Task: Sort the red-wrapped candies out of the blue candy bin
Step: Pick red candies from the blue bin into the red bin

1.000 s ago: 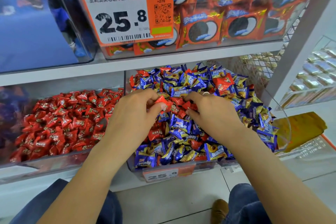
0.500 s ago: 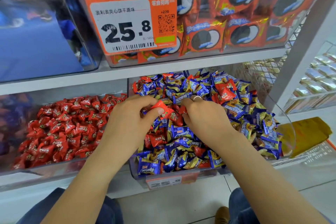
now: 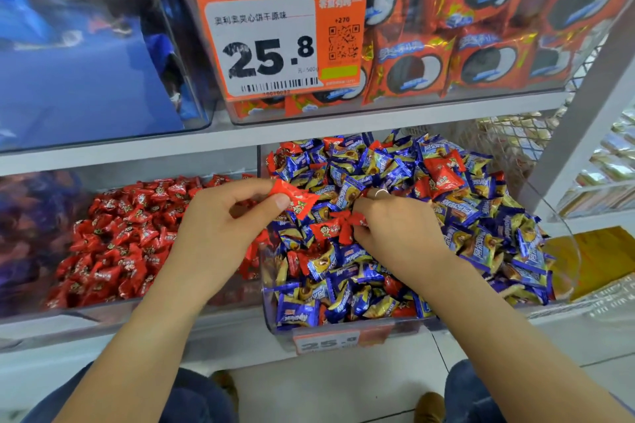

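The blue candy bin [image 3: 343, 328], a clear tub heaped with blue-and-gold candies, has red-wrapped candies scattered through the pile. My left hand [image 3: 220, 237] pinches one red candy [image 3: 295, 197] between thumb and fingers, lifted above the bin's left edge. My right hand [image 3: 398, 233] reaches into the pile's middle, and its fingertips pinch another red candy [image 3: 350, 221]. More red ones [image 3: 443, 172] lie near the pile's back. To the left stands the clear bin of red candies [image 3: 117, 244].
Above, a shelf edge [image 3: 309, 127] carries a tub of orange cookie packs with an orange price tag [image 3: 278, 45]. A grey upright post [image 3: 580, 106] rises at the right. A yellow packet [image 3: 598, 257] lies beyond the bin's right wall. My knees and shoes show below.
My left hand has lifted its red candy up and leftward toward the bin's edge. My right hand has shifted slightly forward and closed its fingertips on a red candy in the pile.
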A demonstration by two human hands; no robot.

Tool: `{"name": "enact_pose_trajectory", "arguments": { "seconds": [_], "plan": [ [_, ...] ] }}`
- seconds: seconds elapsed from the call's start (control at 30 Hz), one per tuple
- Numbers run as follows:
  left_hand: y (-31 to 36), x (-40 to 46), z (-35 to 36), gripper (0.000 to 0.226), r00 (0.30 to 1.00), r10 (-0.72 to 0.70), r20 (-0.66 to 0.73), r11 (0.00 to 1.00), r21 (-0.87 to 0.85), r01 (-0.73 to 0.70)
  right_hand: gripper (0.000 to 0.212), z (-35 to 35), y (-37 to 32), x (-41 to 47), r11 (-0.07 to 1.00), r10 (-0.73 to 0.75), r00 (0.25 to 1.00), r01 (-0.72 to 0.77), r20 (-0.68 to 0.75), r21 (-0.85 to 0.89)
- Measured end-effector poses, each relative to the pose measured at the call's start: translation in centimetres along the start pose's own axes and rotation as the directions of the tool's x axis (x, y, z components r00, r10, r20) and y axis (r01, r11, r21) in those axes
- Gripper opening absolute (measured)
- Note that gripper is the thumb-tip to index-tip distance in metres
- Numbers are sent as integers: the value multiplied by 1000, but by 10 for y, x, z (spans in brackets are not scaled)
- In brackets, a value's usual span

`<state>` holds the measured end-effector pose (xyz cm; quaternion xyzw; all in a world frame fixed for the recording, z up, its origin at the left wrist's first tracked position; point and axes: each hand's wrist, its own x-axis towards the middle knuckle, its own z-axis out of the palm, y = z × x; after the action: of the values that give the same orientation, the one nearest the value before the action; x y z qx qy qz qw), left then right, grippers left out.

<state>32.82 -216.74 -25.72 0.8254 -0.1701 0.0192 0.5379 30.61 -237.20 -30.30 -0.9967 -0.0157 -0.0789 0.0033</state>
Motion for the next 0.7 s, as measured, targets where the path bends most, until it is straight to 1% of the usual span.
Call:
{"name": "enact_pose_trajectory", "arguments": {
  "seconds": [0.07,0.13,0.2,0.23,0.3,0.4,0.47,0.53,0.6,0.63,0.7],
  "plan": [
    [-1,-1,-3,14,1000,-27,13,997,-66,28,21,-3,1,-1,999,5,1000,-4,-22,47],
    [-3,-2,-7,12,997,-65,31,987,-144,69,17,-7,6,-3,993,33,996,-23,-79,114],
    [-6,-5,-13,7,994,-102,31,977,-187,106,15,-8,11,-8,984,69,988,-44,-137,174],
    [-8,-7,-16,7,993,-116,22,973,-198,118,15,-8,13,-10,981,72,985,-41,-156,190],
    [-12,-12,-22,6,990,-140,12,965,-224,139,22,-4,13,-12,983,38,985,-6,-171,184],
    [-18,-17,-27,7,982,-187,9,947,-263,183,38,0,4,-10,988,-59,991,74,-116,134],
    [-20,-19,-30,16,975,-224,5,928,-306,215,44,1,-2,-6,988,-90,995,95,-50,118],
    [-20,-19,-31,15,967,-255,5,908,-342,242,51,1,-5,-3,986,-106,994,100,40,137],
    [-18,-18,-30,10,966,-258,9,904,-350,244,63,-3,-6,-1,979,-110,988,89,108,184],
    [-17,-17,-30,10,969,-247,9,909,-344,235,71,-3,-7,0,983,-110,986,88,126,163],
    [-16,-16,-28,10,979,-204,21,928,-313,200,80,-4,-11,3,993,-106,984,97,143,68]
  ]
}}
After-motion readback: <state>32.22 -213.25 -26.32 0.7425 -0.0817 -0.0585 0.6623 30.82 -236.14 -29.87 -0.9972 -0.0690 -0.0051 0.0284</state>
